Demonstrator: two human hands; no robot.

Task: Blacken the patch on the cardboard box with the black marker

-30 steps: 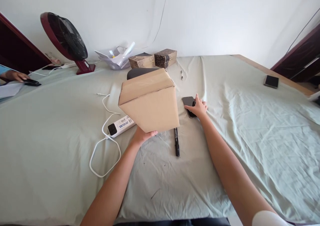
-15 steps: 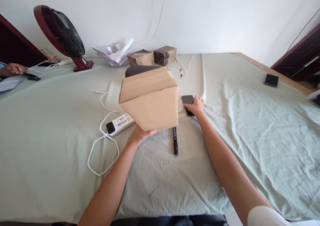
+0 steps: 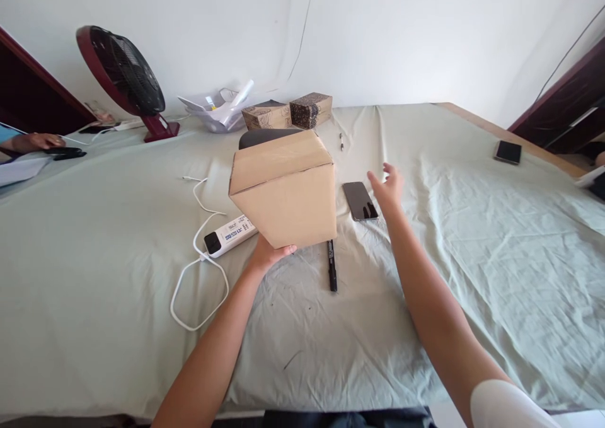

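Note:
My left hand (image 3: 271, 253) supports a brown cardboard box (image 3: 288, 195) from below, its thumb along the lower front edge and its other fingers hidden under the box. The box is tilted and held above the cloth. To the right of it, my right hand (image 3: 388, 187) hovers with fingers apart and nothing in them. Just left of that hand a dark smartphone (image 3: 360, 201) lies flat on the cloth. A black marker (image 3: 332, 270) lies partly hidden beneath the box. Behind the box, part of a dark rounded object (image 3: 265, 137) shows.
A white power strip (image 3: 230, 235) with a looped white cable (image 3: 176, 295) lies left of the box. Farther back are a fan (image 3: 127, 75), a plastic basket (image 3: 208, 119), two patterned boxes (image 3: 311, 109) and a pen (image 3: 341, 141). Another person's hand (image 3: 40, 141) rests at far left.
My right hand has let go of the smartphone and moved up and to the right, leaving it on the cloth. My left hand still holds the box in nearly the same place.

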